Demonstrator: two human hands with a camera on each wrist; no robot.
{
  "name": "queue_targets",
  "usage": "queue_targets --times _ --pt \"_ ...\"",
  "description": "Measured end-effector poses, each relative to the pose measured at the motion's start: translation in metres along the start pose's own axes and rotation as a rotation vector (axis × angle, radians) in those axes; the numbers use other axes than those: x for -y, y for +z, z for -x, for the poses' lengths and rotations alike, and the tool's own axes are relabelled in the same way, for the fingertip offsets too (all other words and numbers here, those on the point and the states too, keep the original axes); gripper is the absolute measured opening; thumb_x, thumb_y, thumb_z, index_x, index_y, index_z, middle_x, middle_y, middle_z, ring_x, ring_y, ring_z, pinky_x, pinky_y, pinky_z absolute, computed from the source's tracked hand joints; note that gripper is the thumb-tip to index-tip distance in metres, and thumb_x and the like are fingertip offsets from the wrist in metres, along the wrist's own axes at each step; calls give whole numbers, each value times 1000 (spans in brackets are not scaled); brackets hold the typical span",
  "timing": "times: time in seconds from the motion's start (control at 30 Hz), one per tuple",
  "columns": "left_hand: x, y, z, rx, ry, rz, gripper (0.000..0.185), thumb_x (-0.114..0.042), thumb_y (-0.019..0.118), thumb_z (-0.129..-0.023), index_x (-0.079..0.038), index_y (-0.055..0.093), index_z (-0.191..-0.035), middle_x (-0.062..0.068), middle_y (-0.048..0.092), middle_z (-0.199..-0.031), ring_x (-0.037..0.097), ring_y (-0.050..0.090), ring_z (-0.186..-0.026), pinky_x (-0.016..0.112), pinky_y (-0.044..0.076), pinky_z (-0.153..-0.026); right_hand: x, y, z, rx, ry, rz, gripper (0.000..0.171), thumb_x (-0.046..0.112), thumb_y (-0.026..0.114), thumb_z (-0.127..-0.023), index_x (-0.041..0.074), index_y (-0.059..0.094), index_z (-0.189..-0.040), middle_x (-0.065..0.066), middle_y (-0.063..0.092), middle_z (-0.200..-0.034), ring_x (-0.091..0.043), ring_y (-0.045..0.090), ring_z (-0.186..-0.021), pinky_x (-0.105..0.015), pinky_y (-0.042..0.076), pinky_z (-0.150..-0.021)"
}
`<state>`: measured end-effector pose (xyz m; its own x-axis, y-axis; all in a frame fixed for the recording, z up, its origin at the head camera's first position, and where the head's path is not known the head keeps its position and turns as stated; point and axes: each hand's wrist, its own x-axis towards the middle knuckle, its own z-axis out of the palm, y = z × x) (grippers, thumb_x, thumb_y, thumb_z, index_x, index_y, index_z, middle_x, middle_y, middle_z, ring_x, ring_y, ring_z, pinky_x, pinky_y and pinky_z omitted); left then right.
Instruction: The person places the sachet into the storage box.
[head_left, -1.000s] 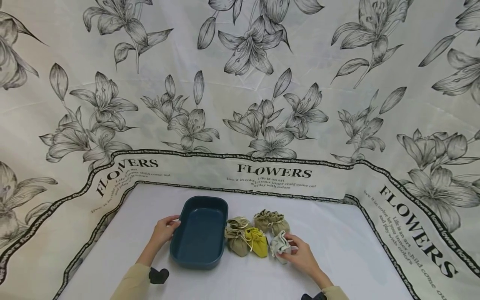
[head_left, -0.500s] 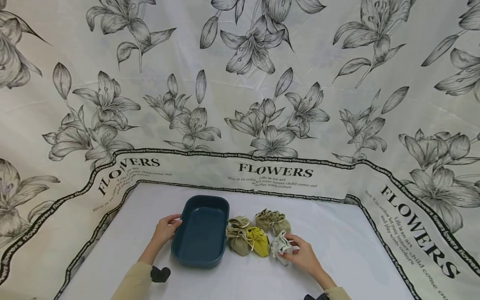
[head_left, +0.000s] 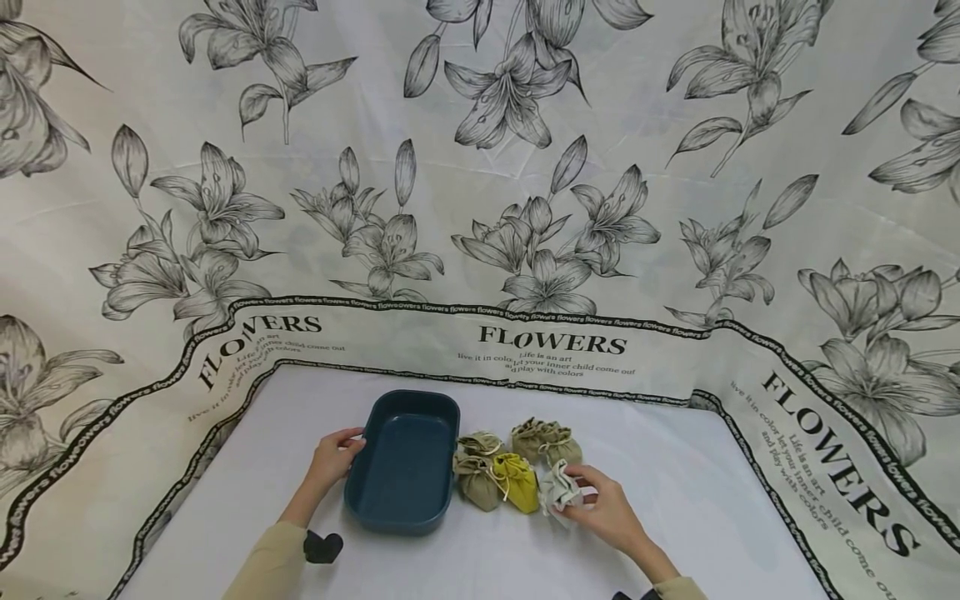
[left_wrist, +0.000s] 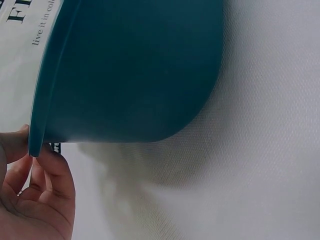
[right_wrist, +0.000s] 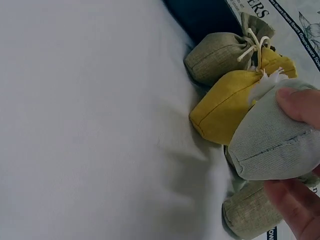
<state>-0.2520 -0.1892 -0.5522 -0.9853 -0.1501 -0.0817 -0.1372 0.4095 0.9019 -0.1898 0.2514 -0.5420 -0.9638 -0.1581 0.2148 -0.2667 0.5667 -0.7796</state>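
Note:
My left hand [head_left: 333, 460] pinches the left rim of a deep blue rectangular dish [head_left: 401, 475]; in the left wrist view the thumb lies on one side of the rim and the fingers on the other. On the right, my right hand [head_left: 606, 510] holds a pale grey drawstring pouch [right_wrist: 275, 137] between thumb and fingers. Directly left of it lies a yellow pouch [head_left: 517, 485] with a cream cord. An olive pouch [head_left: 478, 485] sits between the yellow one and the dish, with another olive pouch [head_left: 480, 443] behind it. The grey pouch partly covers the yellow one in the right wrist view.
Two more olive pouches, a left one [head_left: 527, 439] and a right one [head_left: 562, 447], lie behind the grey pouch. A white cloth [head_left: 300, 417] covers the table. Flower-printed fabric [head_left: 525, 250] rises at the back and sides.
The grey pouch has shifted slightly left toward the yellow one and tipped in my right hand. My left hand keeps its hold on the dish; the whole view has drifted a little.

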Motion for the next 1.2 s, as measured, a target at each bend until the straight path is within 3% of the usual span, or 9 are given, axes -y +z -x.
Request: queue_targets --times 0.53,1.2 --pt "0 1 -1 -17 30 -9 35 -11 59 -93 6 59 -123 20 64 -97 11 53 -62 25 46 -49 31 6 -3 -53 -50 4 54 8 85 -67 4 64 -116 -10 67 -105 -16 64 -88 -23 55 -67" --pt "-2 1 1 -24 15 -32 35 -12 59 -93 5 59 -124 21 63 -100 13 55 -65 25 47 -51 73 14 -20 -75 -132 -13 53 3 83 -67 5 64 -117 -9 66 -107 -18 64 -88 -25 56 -68"
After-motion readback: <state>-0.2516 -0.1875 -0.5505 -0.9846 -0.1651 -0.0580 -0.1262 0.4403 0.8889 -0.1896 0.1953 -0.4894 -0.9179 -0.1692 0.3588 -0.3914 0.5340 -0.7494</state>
